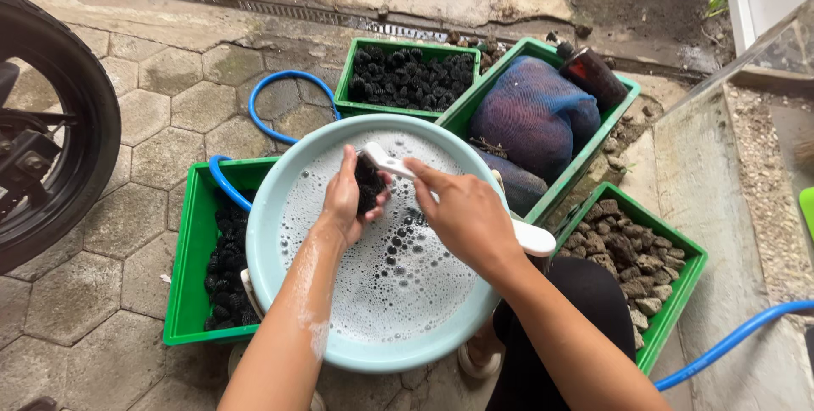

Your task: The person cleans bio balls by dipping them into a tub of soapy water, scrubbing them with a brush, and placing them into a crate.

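Bare forearms, dark trousers, pale sandals

The person is wearing no sleeves: both forearms are showing bare up to the frame's edge, and soap foam is clinging along the left forearm [307,309]. The left hand [346,199] and right hand [462,216] are carrying no rings or gloves. Black cloth trousers [555,326] are covering the right leg, and a pale sandal [479,358] is peeking out below.

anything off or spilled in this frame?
Nothing spilled. The light blue basin sits partly on the rim of the green crate of black spiky balls, overhanging rather than flat on the paving. Left hand holds one ball; right hand grips a white brush.
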